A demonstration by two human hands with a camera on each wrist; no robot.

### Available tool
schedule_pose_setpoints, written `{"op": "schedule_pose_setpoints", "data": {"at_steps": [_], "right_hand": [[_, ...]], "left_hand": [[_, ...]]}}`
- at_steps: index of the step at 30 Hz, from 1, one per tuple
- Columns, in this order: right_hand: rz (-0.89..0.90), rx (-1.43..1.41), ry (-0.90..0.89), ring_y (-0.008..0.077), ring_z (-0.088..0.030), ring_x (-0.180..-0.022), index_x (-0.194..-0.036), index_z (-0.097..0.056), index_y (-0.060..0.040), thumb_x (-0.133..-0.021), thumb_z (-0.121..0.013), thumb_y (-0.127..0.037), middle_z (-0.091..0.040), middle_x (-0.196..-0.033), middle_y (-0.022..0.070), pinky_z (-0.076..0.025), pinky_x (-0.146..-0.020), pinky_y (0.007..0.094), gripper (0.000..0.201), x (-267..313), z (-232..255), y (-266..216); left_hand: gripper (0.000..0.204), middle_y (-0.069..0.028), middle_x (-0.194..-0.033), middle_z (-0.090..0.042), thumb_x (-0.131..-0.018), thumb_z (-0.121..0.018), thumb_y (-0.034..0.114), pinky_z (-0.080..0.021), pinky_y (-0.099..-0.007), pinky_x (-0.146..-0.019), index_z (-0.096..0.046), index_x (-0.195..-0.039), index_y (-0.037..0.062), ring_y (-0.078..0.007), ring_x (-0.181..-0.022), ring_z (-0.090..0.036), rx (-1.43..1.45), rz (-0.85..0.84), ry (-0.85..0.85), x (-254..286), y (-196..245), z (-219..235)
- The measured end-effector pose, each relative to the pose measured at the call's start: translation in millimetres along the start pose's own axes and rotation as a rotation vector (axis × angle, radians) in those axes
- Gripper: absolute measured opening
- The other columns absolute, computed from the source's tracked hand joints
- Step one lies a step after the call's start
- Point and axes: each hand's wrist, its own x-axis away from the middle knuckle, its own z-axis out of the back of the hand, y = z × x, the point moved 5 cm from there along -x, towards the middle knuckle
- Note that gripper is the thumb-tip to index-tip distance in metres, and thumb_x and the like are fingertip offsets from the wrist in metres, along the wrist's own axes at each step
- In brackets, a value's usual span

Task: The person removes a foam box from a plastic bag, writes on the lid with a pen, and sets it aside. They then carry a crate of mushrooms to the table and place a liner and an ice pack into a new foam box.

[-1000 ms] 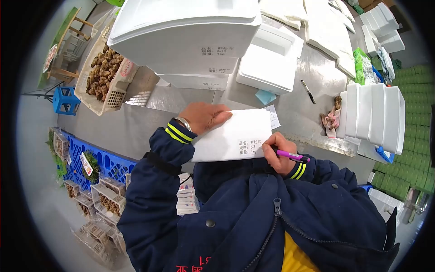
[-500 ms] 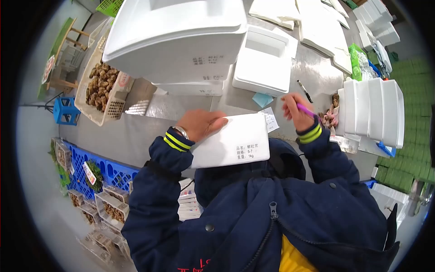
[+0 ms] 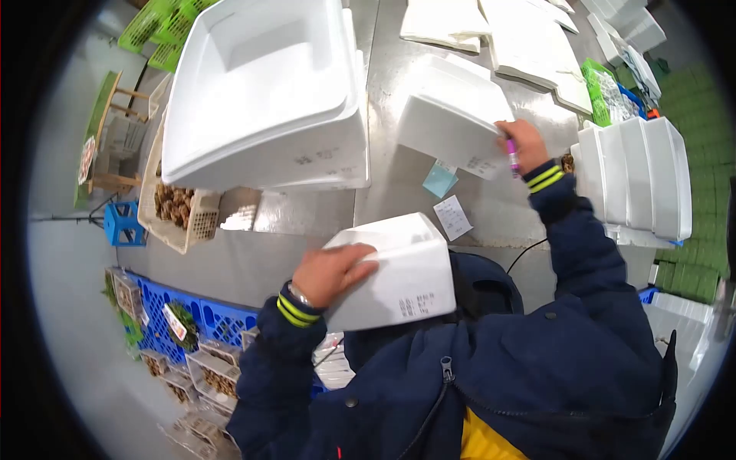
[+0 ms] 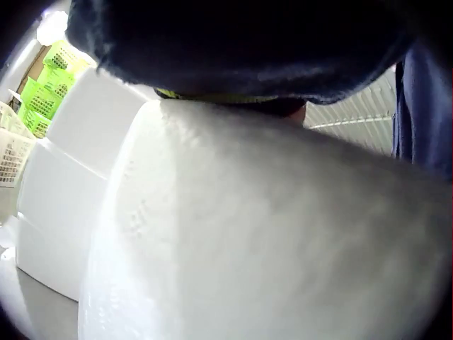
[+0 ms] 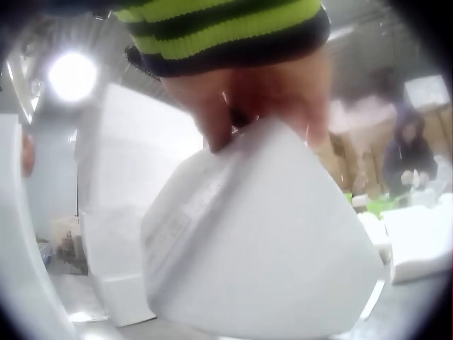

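Note:
In the head view my left hand (image 3: pixel 328 274) holds a white foam box (image 3: pixel 410 280) at its left edge, thumb over the side; printed text faces my body. My right hand (image 3: pixel 527 147) grips the right end of a second white foam box (image 3: pixel 452 115), which is tilted above the table, and keeps a purple marker (image 3: pixel 513 157) in the same hand. The left wrist view is mostly filled by the held box (image 4: pixel 269 227). Fingers of my right hand (image 5: pixel 248 99) lie on the top edge of the other box (image 5: pixel 276 227) in the right wrist view.
Stacked foam boxes (image 3: pixel 261 84) stand at the upper left, beside a crate (image 3: pixel 201 222) of brown produce. Paper notes (image 3: pixel 453 217) lie on the metal table (image 3: pixel 307 218). More boxes (image 3: pixel 640 176) stand at right, white sheets (image 3: pixel 529 46) behind. Another person (image 5: pixel 409 152) is in the background.
My right hand, with the marker, has moved from the lettered box to the far box and lifted it into a tilt. My left hand's box has moved down and tipped, showing its hollow.

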Motion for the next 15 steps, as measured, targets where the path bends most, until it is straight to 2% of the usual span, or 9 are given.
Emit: {"op": "schedule_pose_setpoints", "data": {"at_steps": [3, 4, 6, 8, 10, 12, 13, 14, 15], "right_hand": [[-0.047, -0.13, 0.043, 0.0251, -0.06, -0.091, -0.109, -0.061, -0.0023, -0.081, -0.067, -0.012, -0.062, -0.098, 0.0143, -0.046, -0.083, 0.0299, 0.031, 1.5, 92.3, 25.3], [-0.086, -0.175, 0.074, 0.0226, -0.06, -0.093, -0.111, -0.06, -0.0014, -0.082, -0.066, -0.01, -0.062, -0.099, 0.0139, -0.045, -0.084, 0.0288, 0.031, 7.7, 118.8, 32.6], [-0.138, -0.012, 0.136, 0.0197, -0.059, -0.096, -0.112, -0.059, 0.0, -0.084, -0.063, -0.005, -0.062, -0.101, 0.0124, -0.044, -0.085, 0.0278, 0.029, 21.4, 168.6, 36.5], [-0.15, 0.06, 0.243, 0.0198, -0.059, -0.096, -0.113, -0.058, 0.0012, -0.085, -0.061, -0.005, -0.062, -0.101, 0.0117, -0.044, -0.087, 0.0281, 0.029, 41.5, 201.1, 41.9], [-0.144, 0.045, 0.345, 0.0191, -0.058, -0.099, -0.116, -0.056, 0.0014, -0.087, -0.059, -0.004, -0.06, -0.103, 0.0117, -0.042, -0.089, 0.0284, 0.029, 64.5, 226.4, 42.7], [-0.194, 0.143, 0.385, 0.0206, -0.057, -0.1, -0.116, -0.056, 0.0015, -0.087, -0.056, 0.001, -0.06, -0.105, 0.0128, -0.043, -0.089, 0.0297, 0.029, 84.9, 249.0, 28.8], [-0.204, 0.148, 0.39, 0.0206, -0.057, -0.1, -0.116, -0.056, 0.0015, -0.087, -0.056, 0.001, -0.06, -0.105, 0.0128, -0.043, -0.089, 0.0297, 0.029, 92.0, 257.9, 16.5], [-0.219, 0.139, 0.388, 0.0214, -0.057, -0.1, -0.116, -0.056, 0.0015, -0.086, -0.053, 0.003, -0.06, -0.106, 0.0139, -0.043, -0.089, 0.0298, 0.03, 97.1, 263.7, 1.0], [-0.232, 0.13, 0.388, 0.0223, -0.057, -0.1, -0.116, -0.056, 0.0014, -0.086, -0.051, 0.006, -0.059, -0.106, 0.0151, -0.043, -0.089, 0.0299, 0.031, 104.5, 268.5, -11.0]], "left_hand": [[0.025, -0.0122, -0.087, -0.066, -0.079, -0.068, 0.024, -0.051, -0.0355, -0.068, -0.066, -0.098, 0.0079, -0.0308, -0.076, -0.064, 0.007, -0.16, 0.077, -4.8, 51.8, 9.1], [0.028, -0.0093, -0.077, -0.064, -0.077, -0.069, 0.027, -0.049, -0.0338, -0.062, -0.066, -0.098, 0.0093, -0.0271, -0.07, -0.062, -0.041, -0.225, 0.124, -10.5, 69.1, 9.1], [0.029, -0.0049, -0.066, -0.056, -0.076, -0.07, 0.031, -0.045, -0.0327, -0.055, -0.064, -0.097, 0.0115, -0.0226, -0.06, -0.057, -0.156, -0.321, 0.187, -26.0, 98.1, 0.4], [0.031, -0.0021, -0.06, -0.047, -0.075, -0.07, 0.035, -0.04, -0.0318, -0.051, -0.063, -0.096, 0.0129, -0.0191, -0.054, -0.051, -0.162, -0.467, 0.286, -53.4, 121.4, -12.4], [0.029, -0.0011, -0.062, -0.047, -0.078, -0.068, 0.036, -0.04, -0.0305, -0.051, -0.062, -0.094, 0.0127, -0.0171, -0.055, -0.05, -0.237, -0.556, 0.343, -90.5, 137.5, -26.1], [0.026, -0.0009, -0.061, -0.047, -0.079, -0.067, 0.034, -0.038, -0.0312, -0.049, -0.062, -0.094, 0.013, -0.0169, -0.055, -0.05, -0.262, -0.603, 0.498, -139.2, 133.0, -40.8], [0.026, -0.0007, -0.064, -0.049, -0.077, -0.069, 0.032, -0.038, -0.0328, -0.053, -0.062, -0.095, 0.0138, -0.018, -0.059, -0.051, -0.255, -0.611, 0.542, -166.7, 120.9, -49.8], [0.036, -0.003, -0.08, -0.056, -0.075, -0.07, 0.03, -0.042, -0.0357, -0.066, -0.061, -0.106, 0.0141, -0.0204, -0.077, -0.055, -0.328, -0.548, 0.497, -192.5, 104.3, -55.3], [0.056, -0.0104, -0.102, -0.058, -0.072, -0.073, 0.029, -0.041, -0.0393, -0.079, -0.054, -0.122, 0.0139, -0.0272, -0.098, -0.054, -0.475, -0.438, 0.6, -199.0, 102.3, -48.8]]}}
